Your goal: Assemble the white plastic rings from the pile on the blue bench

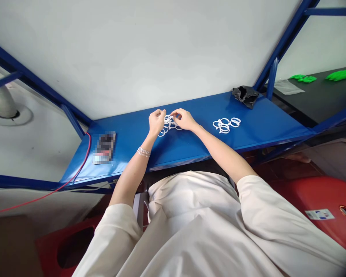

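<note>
Over the middle of the blue table, my left hand (156, 122) is closed in a pinch beside a cluster of white plastic rings (169, 124). My right hand (184, 119) faces it from the other side, thumb and fingers pinched at a white ring in the same cluster. What the left fingertips hold is too small and hidden to make out. Some of the rings lie on the table under and between the hands. To the right, apart from both hands, rests a second group of white rings (224, 125), several of them overlapping.
The blue table (196, 142) backs onto a pale wall. A crumpled black bag (245, 96) sits at its far right corner. At the left lie a blurred-out phone-like object (104, 147) and a red cable (84, 161). Green items (304, 78) lie on a dark table beyond.
</note>
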Available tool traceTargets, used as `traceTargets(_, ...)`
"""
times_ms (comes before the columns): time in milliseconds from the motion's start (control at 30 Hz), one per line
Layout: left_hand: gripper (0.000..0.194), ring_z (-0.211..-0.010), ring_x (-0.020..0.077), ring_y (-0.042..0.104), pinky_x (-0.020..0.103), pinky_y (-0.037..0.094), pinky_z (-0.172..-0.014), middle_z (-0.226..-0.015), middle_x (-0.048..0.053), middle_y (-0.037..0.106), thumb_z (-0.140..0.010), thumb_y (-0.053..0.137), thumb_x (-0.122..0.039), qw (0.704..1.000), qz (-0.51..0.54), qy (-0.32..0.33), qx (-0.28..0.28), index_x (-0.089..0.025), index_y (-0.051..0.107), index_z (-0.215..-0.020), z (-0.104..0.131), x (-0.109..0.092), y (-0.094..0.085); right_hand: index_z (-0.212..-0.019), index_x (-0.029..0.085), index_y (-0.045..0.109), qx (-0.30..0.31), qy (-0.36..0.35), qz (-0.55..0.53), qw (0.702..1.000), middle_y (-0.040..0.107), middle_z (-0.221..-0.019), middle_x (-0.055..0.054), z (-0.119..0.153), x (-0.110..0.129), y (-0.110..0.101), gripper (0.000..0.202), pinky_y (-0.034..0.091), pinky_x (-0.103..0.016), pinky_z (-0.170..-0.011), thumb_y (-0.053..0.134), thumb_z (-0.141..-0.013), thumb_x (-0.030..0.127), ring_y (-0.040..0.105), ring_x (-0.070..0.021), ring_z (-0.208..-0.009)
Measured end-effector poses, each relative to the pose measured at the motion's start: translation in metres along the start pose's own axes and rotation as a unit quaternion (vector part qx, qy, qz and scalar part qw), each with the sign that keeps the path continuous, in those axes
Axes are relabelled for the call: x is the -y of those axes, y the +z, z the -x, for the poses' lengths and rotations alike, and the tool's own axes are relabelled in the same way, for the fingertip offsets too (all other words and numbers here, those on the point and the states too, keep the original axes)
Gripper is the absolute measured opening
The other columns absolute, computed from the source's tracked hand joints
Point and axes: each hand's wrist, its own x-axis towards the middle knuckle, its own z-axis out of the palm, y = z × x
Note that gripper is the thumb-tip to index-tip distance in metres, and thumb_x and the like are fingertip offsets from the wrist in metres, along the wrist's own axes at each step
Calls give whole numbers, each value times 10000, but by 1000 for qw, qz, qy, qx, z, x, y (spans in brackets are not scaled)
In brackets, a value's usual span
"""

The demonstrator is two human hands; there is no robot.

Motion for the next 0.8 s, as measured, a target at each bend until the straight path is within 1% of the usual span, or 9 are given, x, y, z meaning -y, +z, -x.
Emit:
traceTargets(100,217,-889,239,646,392,543,-926,-795,38,661,-953,733,-318,983,-174,61,18,-233,650,-771,-2,5,-1,-1132,166,816,-1,3,15,1000,797,-1102,-96,0,-1,0,251,576,-375,-936,632,-963,146,683,-218,-847)
traceTargets(167,128,-1125,314,675,480,518,-1116,-959,100,735,-956,724,-315,964,-248,86,34,-233,720,-857,-2,8,0,-1126,162,815,-1,8,25,1000,800,-1080,-93,-1,0,1,250,576,-370,-934,629,-961,140,683,-216,-839)
traceTargets(233,122,-1275,369,636,562,466,-1216,-1130,152,746,-965,724,-341,951,-295,84,37,-232,774,-943,-2,10,-1,-1126,156,819,0,11,38,999,805,-1071,-95,-1,2,-3,253,578,-369,-932,629,-960,137,690,-218,-845)
traceTargets(333,212,-1360,434,578,640,423,-1250,-1331,197,691,-951,770,-391,942,-331,58,27,-230,820,-1079,0,11,-2,-1116,152,842,20,8,81,996,819,-1083,-106,1,3,-24,275,582,-384,-956,632,-946,103,719,-235,-899)
traceTargets(433,281,-1397,476,549,668,395,-1260,-1392,224,654,-940,803,-399,941,-334,50,26,-217,817,-1154,2,8,-4,-1071,174,878,82,23,147,986,840,-1112,-111,9,-4,-69,355,583,-394,-980,657,-857,-3,750,-256,-959)
traceTargets(533,279,-1408,496,538,690,379,-1254,-1401,238,644,-943,808,-394,946,-318,53,31,-218,803,-1158,3,7,-4,-956,211,892,145,123,219,957,843,-1010,-88,24,-18,-122,425,590,-367,-868,687,-738,-91,759,-261,-904)
traceTargets(600,253,-1403,503,535,706,380,-1240,-1391,236,649,-941,804,-387,949,-308,60,27,-230,795,-1139,4,6,-2,-917,224,892,170,184,260,933,834,-958,-81,34,-28,-149,435,587,-353,-802,703,-706,-106,763,-261,-877)
traceTargets(700,227,-1385,504,538,716,393,-1220,-1371,226,659,-932,807,-382,949,-307,62,24,-244,790,-1111,5,7,-1,-928,221,893,184,187,276,925,840,-978,-83,46,-39,-164,423,584,-337,-786,713,-711,-94,763,-246,-871)
traceTargets(800,211,-1373,491,552,707,405,-1221,-1362,219,657,-945,791,-381,947,-317,56,24,-245,794,-1106,5,6,0,-868,199,856,188,170,272,928,840,-978,-95,50,-42,-160,338,552,-322,-747,693,-757,-76,745,-226,-836)
